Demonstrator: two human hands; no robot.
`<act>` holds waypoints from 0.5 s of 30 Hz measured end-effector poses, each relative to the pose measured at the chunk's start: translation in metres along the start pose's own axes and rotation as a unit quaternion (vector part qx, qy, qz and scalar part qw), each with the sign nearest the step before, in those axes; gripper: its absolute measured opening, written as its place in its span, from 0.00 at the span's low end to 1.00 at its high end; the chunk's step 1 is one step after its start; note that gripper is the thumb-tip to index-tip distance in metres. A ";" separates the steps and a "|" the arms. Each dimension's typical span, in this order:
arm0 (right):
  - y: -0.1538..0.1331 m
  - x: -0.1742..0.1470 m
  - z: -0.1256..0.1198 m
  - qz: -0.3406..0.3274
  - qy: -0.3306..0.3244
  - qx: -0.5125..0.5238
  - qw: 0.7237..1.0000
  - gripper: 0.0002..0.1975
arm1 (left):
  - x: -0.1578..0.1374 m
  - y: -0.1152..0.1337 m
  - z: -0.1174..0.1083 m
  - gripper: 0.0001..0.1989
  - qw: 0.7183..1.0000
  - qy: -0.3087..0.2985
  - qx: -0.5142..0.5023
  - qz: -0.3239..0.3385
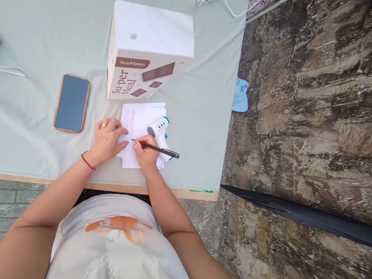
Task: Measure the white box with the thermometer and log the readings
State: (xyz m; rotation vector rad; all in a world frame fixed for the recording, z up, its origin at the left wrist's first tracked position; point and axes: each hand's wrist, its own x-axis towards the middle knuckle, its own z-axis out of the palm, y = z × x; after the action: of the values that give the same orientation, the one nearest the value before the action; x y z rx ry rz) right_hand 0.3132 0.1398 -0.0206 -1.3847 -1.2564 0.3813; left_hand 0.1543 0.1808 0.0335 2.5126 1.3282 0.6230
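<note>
My right hand [145, 152] grips a black pen [164, 150], its tip touching a white sheet of paper [142, 120]. Columns of small handwriting run down the sheet's left side. My left hand [108, 137] rests with fingers apart at the paper's left edge, thumb and forefinger on the writing. It wears a gold ring and, at the wrist, a red cord. On the right part of the paper lies a white and blue handheld infrared thermometer [159, 130], its handle partly hidden behind my right hand and the pen.
Beyond the paper stands a white "NutriMotion" box [154, 33]. A phone [72, 104] in a brown case lies to the left on the pale green tablecloth [192, 128]. White cables [238, 14] cross the far edge. A stone wall [302, 116] borders the table's right side.
</note>
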 end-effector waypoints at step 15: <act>0.001 -0.001 -0.001 -0.005 0.026 0.021 0.999 0.06 | 0.000 0.000 0.001 0.10 1.000 0.001 -0.002 -0.001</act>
State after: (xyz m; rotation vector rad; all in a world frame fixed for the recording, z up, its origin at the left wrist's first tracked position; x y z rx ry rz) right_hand 0.3144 0.1387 -0.0216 -1.3445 -1.2050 0.3606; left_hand 0.1547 0.1811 0.0330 2.5087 1.3283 0.6280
